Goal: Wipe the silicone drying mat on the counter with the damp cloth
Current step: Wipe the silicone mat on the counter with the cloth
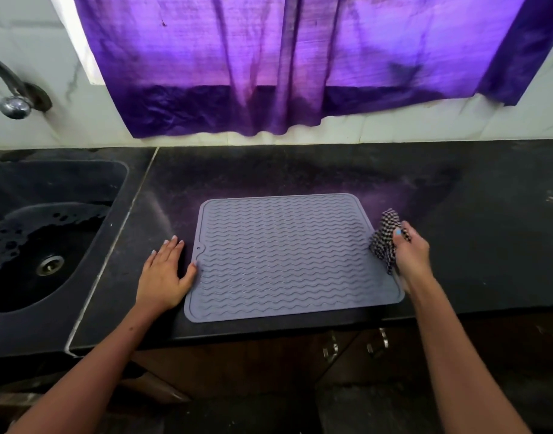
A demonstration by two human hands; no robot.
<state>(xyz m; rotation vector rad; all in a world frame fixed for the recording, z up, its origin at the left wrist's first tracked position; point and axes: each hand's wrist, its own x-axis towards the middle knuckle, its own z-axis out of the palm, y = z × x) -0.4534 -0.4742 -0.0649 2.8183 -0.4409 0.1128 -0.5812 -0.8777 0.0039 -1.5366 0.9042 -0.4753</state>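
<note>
A grey silicone drying mat (287, 255) with wavy ridges lies flat on the black counter (475, 233), near its front edge. My left hand (164, 274) rests flat on the counter against the mat's left edge, fingers straight, thumb touching the mat. My right hand (411, 256) grips a bunched black-and-white checked cloth (385, 239) at the mat's right edge. Part of the cloth hangs down below my fingers onto the mat's rim.
A black sink (49, 233) with a metal drain sits to the left, and a tap (15, 95) sticks out of the tiled wall above it. A purple curtain (284, 64) hangs behind the counter. Cabinet handles (330, 347) show below the counter's front edge.
</note>
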